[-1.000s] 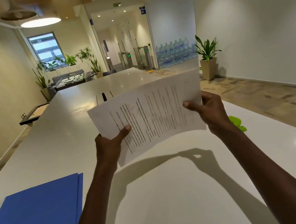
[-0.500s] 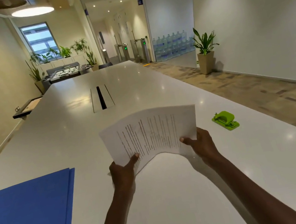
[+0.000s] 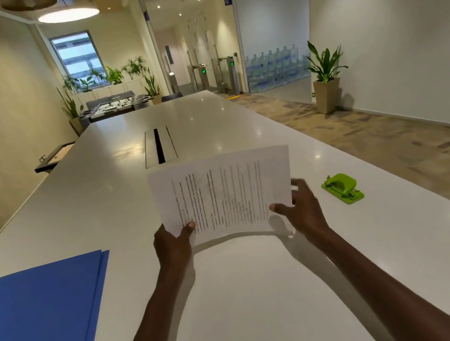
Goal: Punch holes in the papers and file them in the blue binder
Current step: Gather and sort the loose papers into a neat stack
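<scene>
I hold a small stack of printed papers (image 3: pixel 223 195) upright over the white table (image 3: pixel 267 296), text lines running vertically. My left hand (image 3: pixel 172 245) pinches the lower left corner, thumb on the front. My right hand (image 3: pixel 302 209) grips the lower right edge, thumb on the front and fingers behind. The blue binder (image 3: pixel 40 326) lies shut on the table at the near left. A green hole punch (image 3: pixel 342 188) rests on the table just right of my right hand, apart from it.
A cable slot (image 3: pixel 159 150) is set into the table beyond the papers. The table's right edge drops to a carpeted floor. A potted plant (image 3: pixel 326 80) stands by the right wall. A foosball table (image 3: pixel 116 105) sits past the far end.
The papers came down from in front of my view toward the table and squared up, straighter than before. The hole punch came into full sight. Both hands kept their grip.
</scene>
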`<action>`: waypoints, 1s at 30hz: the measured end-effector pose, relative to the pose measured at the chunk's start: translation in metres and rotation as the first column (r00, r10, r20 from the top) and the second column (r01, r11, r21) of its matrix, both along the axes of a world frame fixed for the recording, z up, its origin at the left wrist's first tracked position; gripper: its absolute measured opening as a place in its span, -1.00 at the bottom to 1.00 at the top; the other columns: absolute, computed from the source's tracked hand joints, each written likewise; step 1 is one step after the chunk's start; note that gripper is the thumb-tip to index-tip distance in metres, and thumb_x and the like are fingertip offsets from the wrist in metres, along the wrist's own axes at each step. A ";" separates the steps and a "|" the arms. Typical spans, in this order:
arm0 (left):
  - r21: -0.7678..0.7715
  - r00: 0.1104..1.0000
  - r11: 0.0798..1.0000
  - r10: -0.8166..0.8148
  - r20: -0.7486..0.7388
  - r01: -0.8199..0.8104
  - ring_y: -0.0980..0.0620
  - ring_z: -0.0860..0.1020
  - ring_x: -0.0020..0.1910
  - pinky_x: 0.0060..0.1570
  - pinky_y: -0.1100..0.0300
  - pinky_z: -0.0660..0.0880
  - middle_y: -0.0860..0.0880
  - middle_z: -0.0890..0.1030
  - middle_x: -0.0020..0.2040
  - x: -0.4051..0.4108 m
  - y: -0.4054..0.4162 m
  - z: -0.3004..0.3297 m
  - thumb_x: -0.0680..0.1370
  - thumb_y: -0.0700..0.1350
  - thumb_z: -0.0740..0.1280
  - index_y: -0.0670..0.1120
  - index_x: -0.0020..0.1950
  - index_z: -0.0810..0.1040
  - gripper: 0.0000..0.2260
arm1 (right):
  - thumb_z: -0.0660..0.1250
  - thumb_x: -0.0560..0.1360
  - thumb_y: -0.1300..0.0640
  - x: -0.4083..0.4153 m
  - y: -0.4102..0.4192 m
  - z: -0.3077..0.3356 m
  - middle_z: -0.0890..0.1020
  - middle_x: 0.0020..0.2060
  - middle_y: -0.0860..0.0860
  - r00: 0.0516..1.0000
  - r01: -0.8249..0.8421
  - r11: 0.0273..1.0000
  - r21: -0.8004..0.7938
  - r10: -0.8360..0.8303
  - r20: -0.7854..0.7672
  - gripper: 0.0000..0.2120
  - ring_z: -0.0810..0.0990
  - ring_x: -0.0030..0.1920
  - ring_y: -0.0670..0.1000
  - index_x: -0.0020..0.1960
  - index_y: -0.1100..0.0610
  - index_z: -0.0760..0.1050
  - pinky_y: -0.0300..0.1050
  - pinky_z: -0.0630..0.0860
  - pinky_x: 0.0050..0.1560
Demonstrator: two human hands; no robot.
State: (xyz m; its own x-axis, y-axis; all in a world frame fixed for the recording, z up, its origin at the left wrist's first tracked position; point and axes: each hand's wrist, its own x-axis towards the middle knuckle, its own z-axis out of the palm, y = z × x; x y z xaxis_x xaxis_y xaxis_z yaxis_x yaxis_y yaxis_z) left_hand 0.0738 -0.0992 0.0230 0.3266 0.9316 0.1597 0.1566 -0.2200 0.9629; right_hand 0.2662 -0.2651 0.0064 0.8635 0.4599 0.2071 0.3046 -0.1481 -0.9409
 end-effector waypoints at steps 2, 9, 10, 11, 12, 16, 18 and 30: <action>0.136 0.996 0.991 0.004 -0.087 0.008 -0.25 0.60 0.11 0.06 0.07 0.52 -0.25 0.60 0.20 0.002 0.003 0.016 0.49 -0.23 0.45 -0.30 0.30 0.50 -0.59 | 0.58 0.30 0.18 0.009 -0.001 0.019 0.49 0.32 0.10 0.993 0.051 0.999 0.016 -0.053 0.109 -0.16 0.49 0.27 0.08 0.43 0.09 0.20 -0.02 0.46 0.23; 0.452 0.971 0.879 -0.048 -0.233 0.152 -0.22 0.59 0.12 0.03 0.03 0.54 -0.19 0.62 0.19 0.016 0.005 0.071 0.53 -0.26 0.39 -0.18 0.32 0.52 -0.64 | 0.60 0.26 0.04 0.028 -0.007 0.090 0.19 0.52 0.08 0.746 0.082 0.994 -0.066 -0.018 0.666 0.06 0.16 0.50 0.10 0.55 0.08 0.04 0.05 0.11 0.49; 0.487 0.963 0.854 -0.053 -0.265 0.181 -0.21 0.59 0.10 0.00 0.04 0.54 -0.18 0.63 0.18 0.019 0.002 0.079 0.53 -0.26 0.39 -0.16 0.32 0.52 -0.64 | 0.60 0.25 0.03 0.030 -0.006 0.098 0.23 0.51 0.08 0.704 0.068 0.993 -0.099 0.022 0.710 0.04 0.18 0.49 0.10 0.55 0.08 0.07 0.04 0.13 0.48; 0.524 0.956 0.826 -0.057 -0.289 0.208 -0.19 0.59 0.09 -0.01 0.07 0.53 -0.16 0.64 0.16 0.022 0.001 0.087 0.53 -0.26 0.39 -0.13 0.32 0.53 -0.64 | 0.60 0.25 0.03 0.032 -0.005 0.105 0.28 0.49 0.07 0.687 0.039 0.989 -0.140 0.075 0.723 -0.01 0.23 0.47 0.10 0.53 0.07 0.14 0.01 0.16 0.46; 0.556 0.949 0.798 -0.060 -0.311 0.232 -0.17 0.59 0.08 -0.02 0.08 0.53 -0.13 0.64 0.15 0.024 0.000 0.094 0.52 -0.25 0.39 -0.09 0.31 0.55 -0.65 | 0.59 0.26 0.05 0.035 -0.004 0.111 0.36 0.44 0.05 0.701 -0.009 0.984 -0.178 0.133 0.701 -0.11 0.31 0.42 0.09 0.48 0.07 0.24 -0.02 0.23 0.41; 0.641 0.910 0.696 -0.045 -0.412 0.325 -0.10 0.60 -0.01 -0.07 0.05 0.56 -0.06 0.66 0.08 0.033 0.002 0.116 0.52 -0.19 0.40 0.02 0.21 0.58 -0.72 | 0.51 0.34 0.12 0.045 -0.002 0.121 0.67 -0.03 0.05 0.823 -0.154 0.970 -0.189 0.232 0.519 -0.69 0.60 -0.03 0.08 0.05 0.16 0.60 0.00 0.52 -0.06; 0.709 0.932 0.650 0.001 -0.363 0.276 -0.08 0.61 0.02 -0.07 0.09 0.56 -0.03 0.66 0.09 0.035 0.003 0.124 0.50 -0.17 0.43 0.04 0.19 0.55 -0.71 | 0.50 0.36 0.16 0.048 -0.001 0.118 0.69 -0.14 0.06 0.855 -0.198 0.973 -0.119 0.231 0.464 -0.79 0.62 -0.11 0.08 -0.03 0.18 0.64 -0.02 0.52 -0.14; 0.066 0.929 0.951 -0.309 0.205 0.301 0.06 0.69 -0.05 0.00 0.07 0.62 0.00 0.71 0.00 0.066 -0.032 0.087 0.40 -0.07 0.53 -0.02 0.13 0.61 -0.68 | 0.49 0.40 0.23 0.045 0.006 0.101 0.72 -0.07 -0.02 0.942 -0.331 0.901 0.279 0.331 0.050 -0.75 0.70 -0.08 -0.06 0.08 0.16 0.62 -0.19 0.62 -0.05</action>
State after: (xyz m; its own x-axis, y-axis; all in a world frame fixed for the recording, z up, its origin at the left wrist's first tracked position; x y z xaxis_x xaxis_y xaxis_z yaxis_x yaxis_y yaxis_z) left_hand 0.1393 -0.1310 0.1102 0.5497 0.7853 0.2848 -0.1283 -0.2575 0.9577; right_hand 0.3110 -0.2594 0.1074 0.6714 0.6421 0.3700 0.2912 0.2305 -0.9285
